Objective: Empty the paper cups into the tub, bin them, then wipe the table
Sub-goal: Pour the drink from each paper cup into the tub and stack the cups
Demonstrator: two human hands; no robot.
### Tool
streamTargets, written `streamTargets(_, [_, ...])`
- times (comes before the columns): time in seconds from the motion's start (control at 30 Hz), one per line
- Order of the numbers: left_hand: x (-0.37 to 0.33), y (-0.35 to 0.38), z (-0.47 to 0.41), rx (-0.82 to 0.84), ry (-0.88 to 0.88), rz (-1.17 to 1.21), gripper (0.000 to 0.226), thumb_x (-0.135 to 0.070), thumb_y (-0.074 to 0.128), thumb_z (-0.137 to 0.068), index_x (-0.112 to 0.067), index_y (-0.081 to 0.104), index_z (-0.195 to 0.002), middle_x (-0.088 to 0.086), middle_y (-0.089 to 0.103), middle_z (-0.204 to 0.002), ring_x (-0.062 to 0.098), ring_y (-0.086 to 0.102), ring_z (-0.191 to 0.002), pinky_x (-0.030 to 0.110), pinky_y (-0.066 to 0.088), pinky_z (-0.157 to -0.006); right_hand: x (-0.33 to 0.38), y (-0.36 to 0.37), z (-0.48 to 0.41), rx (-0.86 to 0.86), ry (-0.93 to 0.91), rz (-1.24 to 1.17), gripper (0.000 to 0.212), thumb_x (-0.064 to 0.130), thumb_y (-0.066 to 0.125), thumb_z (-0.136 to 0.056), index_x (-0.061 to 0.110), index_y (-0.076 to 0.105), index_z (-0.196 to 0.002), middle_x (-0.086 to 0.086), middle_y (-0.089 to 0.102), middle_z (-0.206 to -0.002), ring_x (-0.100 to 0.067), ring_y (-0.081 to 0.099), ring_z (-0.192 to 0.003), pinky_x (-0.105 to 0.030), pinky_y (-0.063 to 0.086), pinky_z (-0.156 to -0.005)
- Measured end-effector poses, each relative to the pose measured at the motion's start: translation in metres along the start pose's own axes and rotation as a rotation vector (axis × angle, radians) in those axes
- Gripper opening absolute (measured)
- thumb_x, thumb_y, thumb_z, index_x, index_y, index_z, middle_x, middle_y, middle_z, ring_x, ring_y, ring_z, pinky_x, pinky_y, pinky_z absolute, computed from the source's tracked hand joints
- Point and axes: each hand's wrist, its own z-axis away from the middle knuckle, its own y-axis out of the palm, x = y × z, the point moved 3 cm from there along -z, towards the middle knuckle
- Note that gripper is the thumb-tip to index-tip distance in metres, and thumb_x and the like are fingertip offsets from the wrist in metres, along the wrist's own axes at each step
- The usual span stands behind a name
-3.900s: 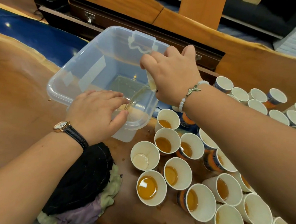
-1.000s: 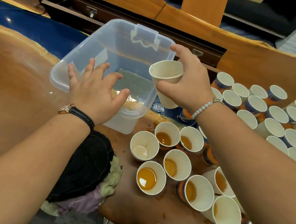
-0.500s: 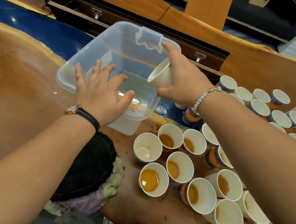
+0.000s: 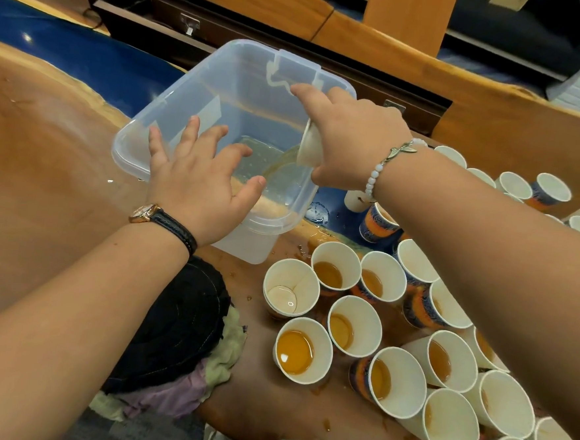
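A wooden tabletop (image 4: 44, 175) is carrying everything, with drips and wet patches showing on it near the cups. A clear plastic tub (image 4: 174, 88) is sitting at the far middle, tilted a little, with a shallow pool of pale liquid lying in its bottom. To the right and near right, many paper cups (image 4: 357, 324) are standing packed rim to rim; most of the near ones are holding amber liquid at the bottom, and the far right ones are showing white insides. A heap of dark and pale cloths (image 4: 178, 322) is lying at the near edge, just left of the cups and just near the tub.

The left hand (image 4: 201, 193) is reaching over the tub's near rim with its fingers spread and straight, its grip apart and holding nothing; whether the palm is pressing on the rim I cannot tell. The right hand (image 4: 352, 138) is hanging over the tub's right side, its grip clamped from above on one cup (image 4: 309, 149). That cup is lying tipped under the palm, its mouth pointing left and down into the tub, and a thin stream (image 4: 282, 157) is running out of it.

A watch (image 4: 145, 212) is sitting on the left wrist and a bead bracelet (image 4: 375, 177) on the right.
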Motion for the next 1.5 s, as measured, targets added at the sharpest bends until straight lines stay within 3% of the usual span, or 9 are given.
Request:
streamTargets(0.13, [0.0, 0.0, 0.0, 0.004, -0.004, 0.001, 0.065, -0.065, 0.02, -0.084, -0.036, 0.047, -0.135, 0.0, 0.03, -0.154, 0.026, 0.009, -0.147, 0.062, -0.005, -0.111, 0.001, -0.002, -0.002, 0.001, -0.013, 0.061, 0.099, 0.035, 0.075, -0.072, 0.034, 0.011, -0.147, -0.003, 0.046, -0.135, -0.034, 0.053, -0.113, -0.05, 0.041, -0.087])
streamTargets(0.5, [-0.001, -0.001, 0.001, 0.006, -0.007, -0.005, 0.066, -0.065, 0.02, -0.083, -0.035, 0.048, -0.135, 0.001, 0.03, -0.154, 0.026, 0.01, -0.147, 0.062, -0.005, -0.112, 0.0, -0.002, 0.001, -0.051, 0.043, 0.002, 0.091, 0.036, 0.074, -0.073, 0.035, 0.017, -0.144, -0.001, 0.053, -0.127, -0.034, 0.048, -0.114, -0.047, 0.036, -0.09])
streamTargets(0.77, [-0.002, -0.002, 0.001, 0.014, -0.006, 0.001, 0.066, -0.065, 0.021, -0.083, -0.035, 0.048, -0.135, 0.001, 0.03, -0.153, 0.026, 0.009, -0.147, 0.062, -0.006, -0.112, -0.005, 0.0, 0.033, -0.169, 0.198, -0.702, 0.097, 0.033, 0.084, -0.062, 0.033, 0.028, -0.14, 0.006, 0.052, -0.114, -0.023, 0.054, -0.106, -0.044, 0.049, -0.088])
streamTargets(1.0, [-0.002, -0.001, 0.0, 0.012, -0.004, 0.002, 0.065, -0.063, 0.022, -0.082, -0.034, 0.048, -0.135, 0.002, 0.031, -0.153, 0.026, 0.011, -0.147, 0.062, -0.004, -0.112, -0.002, 0.024, 0.094, -0.227, 0.203, -1.007, 0.089, 0.029, 0.084, -0.06, 0.038, 0.037, -0.134, 0.015, 0.047, -0.125, -0.003, 0.046, -0.113, -0.028, 0.05, -0.092])
streamTargets(1.1, [-0.001, -0.001, 0.001, 0.009, -0.009, 0.003, 0.066, -0.063, 0.022, -0.082, -0.034, 0.048, -0.135, 0.002, 0.031, -0.153, 0.026, 0.011, -0.147, 0.062, -0.003, -0.112, 0.007, 0.045, 0.119, -0.162, 0.191, -1.019, 0.085, 0.032, 0.084, -0.06, 0.042, 0.038, -0.131, 0.025, 0.043, -0.118, 0.017, 0.04, -0.107, -0.001, 0.034, -0.089])
streamTargets(1.17, [-0.001, -0.001, 0.0, 0.013, -0.009, 0.002, 0.066, -0.062, 0.022, -0.082, -0.034, 0.048, -0.135, 0.002, 0.031, -0.153, 0.026, 0.01, -0.147, 0.062, -0.004, -0.112, 0.017, 0.06, 0.13, -0.079, 0.2, -0.977, 0.087, 0.034, 0.085, -0.062, 0.041, 0.037, -0.134, 0.023, 0.041, -0.12, 0.018, 0.037, -0.104, 0.006, 0.028, -0.082])
streamTargets(1.23, [-0.001, 0.0, 0.0, 0.016, -0.01, -0.001, 0.065, -0.062, 0.022, -0.082, -0.035, 0.047, -0.135, 0.001, 0.031, -0.153, 0.026, 0.01, -0.147, 0.061, -0.004, -0.112, 0.025, 0.072, 0.135, -0.031, 0.192, -0.93, 0.088, 0.036, 0.085, -0.062, 0.036, 0.038, -0.137, 0.018, 0.042, -0.126, 0.012, 0.035, -0.108, 0.001, 0.028, -0.088])
streamTargets(1.37, [0.0, 0.001, 0.0, 0.021, -0.017, -0.001, 0.065, -0.063, 0.023, -0.082, -0.036, 0.048, -0.135, 0.001, 0.031, -0.153, 0.025, 0.009, -0.147, 0.061, -0.005, -0.112, 0.037, 0.086, 0.137, -0.008, 0.167, -0.852, 0.087, 0.04, 0.082, -0.064, 0.031, 0.038, -0.139, 0.012, 0.043, -0.137, -0.004, 0.036, -0.123, -0.036, 0.035, -0.106])
streamTargets(1.5, [0.0, 0.002, 0.0, 0.022, -0.012, -0.004, 0.065, -0.063, 0.022, -0.082, -0.035, 0.047, -0.135, 0.001, 0.031, -0.153, 0.025, 0.009, -0.147, 0.061, -0.005, -0.112, 0.037, 0.094, 0.135, 0.064, 0.17, -0.703, 0.085, 0.05, 0.076, -0.069, 0.035, 0.032, -0.14, 0.016, 0.037, -0.142, -0.006, 0.029, -0.131, -0.041, 0.02, -0.109])
